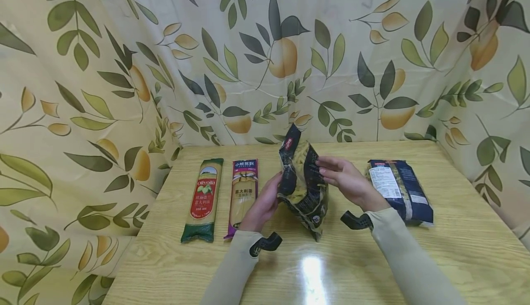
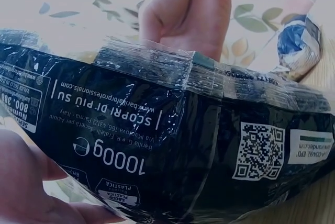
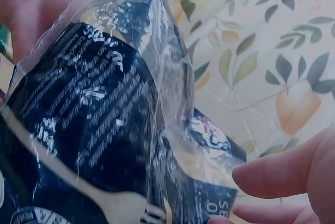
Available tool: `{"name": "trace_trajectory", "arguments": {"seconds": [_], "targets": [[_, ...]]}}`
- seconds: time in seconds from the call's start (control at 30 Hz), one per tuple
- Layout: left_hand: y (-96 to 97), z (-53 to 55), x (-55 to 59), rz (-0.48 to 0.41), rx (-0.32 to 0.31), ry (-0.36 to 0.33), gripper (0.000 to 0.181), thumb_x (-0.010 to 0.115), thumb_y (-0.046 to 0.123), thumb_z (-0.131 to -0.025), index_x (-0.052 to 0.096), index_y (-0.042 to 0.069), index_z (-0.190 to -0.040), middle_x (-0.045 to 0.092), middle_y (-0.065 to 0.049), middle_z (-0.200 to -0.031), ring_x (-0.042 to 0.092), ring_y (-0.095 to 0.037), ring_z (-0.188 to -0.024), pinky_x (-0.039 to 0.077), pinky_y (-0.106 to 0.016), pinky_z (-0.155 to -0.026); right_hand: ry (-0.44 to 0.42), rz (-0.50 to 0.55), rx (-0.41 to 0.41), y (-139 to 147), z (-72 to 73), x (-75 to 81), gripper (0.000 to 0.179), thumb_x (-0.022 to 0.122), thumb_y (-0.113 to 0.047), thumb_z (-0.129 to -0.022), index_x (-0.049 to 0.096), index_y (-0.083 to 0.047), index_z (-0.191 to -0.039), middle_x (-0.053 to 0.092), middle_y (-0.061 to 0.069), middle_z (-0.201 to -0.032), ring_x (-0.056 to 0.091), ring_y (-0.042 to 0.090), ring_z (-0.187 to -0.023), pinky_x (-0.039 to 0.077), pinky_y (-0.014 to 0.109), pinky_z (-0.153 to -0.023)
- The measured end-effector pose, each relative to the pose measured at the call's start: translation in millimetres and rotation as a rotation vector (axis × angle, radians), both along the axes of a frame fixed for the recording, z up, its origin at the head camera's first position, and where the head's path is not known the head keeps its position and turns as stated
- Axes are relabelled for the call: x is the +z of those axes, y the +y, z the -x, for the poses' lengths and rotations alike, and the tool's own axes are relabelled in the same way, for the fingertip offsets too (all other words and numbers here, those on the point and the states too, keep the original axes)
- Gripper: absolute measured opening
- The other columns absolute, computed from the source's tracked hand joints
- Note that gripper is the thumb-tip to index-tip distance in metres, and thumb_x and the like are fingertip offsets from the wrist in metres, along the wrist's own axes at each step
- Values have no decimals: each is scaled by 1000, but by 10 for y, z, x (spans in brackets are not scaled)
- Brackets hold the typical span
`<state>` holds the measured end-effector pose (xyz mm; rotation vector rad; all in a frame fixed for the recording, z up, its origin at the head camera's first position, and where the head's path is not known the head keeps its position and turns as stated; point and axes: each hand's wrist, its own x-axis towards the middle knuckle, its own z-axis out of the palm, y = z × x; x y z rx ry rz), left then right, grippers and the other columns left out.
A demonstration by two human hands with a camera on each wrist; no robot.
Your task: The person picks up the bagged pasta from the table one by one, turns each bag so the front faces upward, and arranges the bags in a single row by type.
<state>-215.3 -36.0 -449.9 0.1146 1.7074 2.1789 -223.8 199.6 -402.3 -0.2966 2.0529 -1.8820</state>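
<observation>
A dark blue, partly clear bag of pasta (image 1: 313, 199) stands tilted over the middle of the table, between both hands. At its left side my left hand (image 1: 263, 203) holds it, the fingers partly hidden behind the bag. My right hand (image 1: 347, 179) reaches to the upper right edge with fingers extended, the fingertips right at the plastic. In the left wrist view the printed panel of the bag (image 2: 178, 130) reads 1000 g upside down. The right wrist view has the right thumb (image 3: 277, 174) apart from the crinkled plastic.
On the wooden table (image 1: 153, 259), a green-ended spaghetti pack (image 1: 203, 199) and a purple-edged pasta pack (image 1: 243, 192) lie to the left. Another dark blue pasta bag (image 1: 399, 190) lies at the right. A leaf-and-fruit patterned curtain (image 1: 290, 84) hangs behind and beside the table.
</observation>
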Motion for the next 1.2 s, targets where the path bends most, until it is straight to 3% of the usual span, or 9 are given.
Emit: {"name": "trace_trajectory", "arguments": {"seconds": [0.23,0.53,0.63,0.7,0.9,1.03,1.2], "targets": [[-61,-13,-7,1,36,16,54,38,37,-110,46,8,-155,46,-13,-156,44,-20,-135,35,-38,-115,-39,29,-36,48,13,-84,62,42,-6,-109,14,5,-163,18,29,-169,16,43,-159,22,57,-128],[-143,-30,-72,-33,16,20,59,35,37,-111,35,5,-160,36,-18,-164,39,-23,-143,34,-38,-117,-92,46,-89,73,-3,-211,60,41,-9,-110,16,1,-164,18,27,-168,15,43,-158,26,65,-124],[-169,-47,-91,-51,27,18,60,38,37,-110,36,4,-160,44,-15,-157,45,-19,-133,38,-34,-110,-96,53,-89,76,0,-254,61,41,-11,-111,14,1,-164,17,28,-168,16,44,-157,28,65,-123],[-186,-53,-106,-60,38,14,59,40,38,-109,40,4,-157,53,-9,-143,50,-14,-121,42,-30,-102,-101,54,-89,81,1,-285,62,42,-12,-111,14,2,-164,16,29,-168,16,44,-157,30,65,-122],[-237,-67,-139,-102,61,-11,40,43,40,-109,63,12,-130,56,6,-100,52,-10,-93,44,-27,-85,-128,54,-92,101,11,-396,64,44,-14,-111,12,3,-164,13,31,-168,18,46,-155,31,68,-120],[-255,-65,-145,-123,73,-27,30,42,39,-108,67,22,-109,56,6,-91,52,-10,-88,43,-28,-83,-150,58,-97,103,18,-467,64,44,-16,-111,12,2,-164,13,30,-168,18,48,-154,30,71,-119],[-261,-57,-147,-130,76,-25,30,41,37,-108,66,25,-98,55,7,-86,51,-9,-83,42,-28,-80,-209,79,-108,88,20,-552,65,45,-17,-110,13,1,-164,10,29,-170,16,50,-156,27,70,-121]]}}
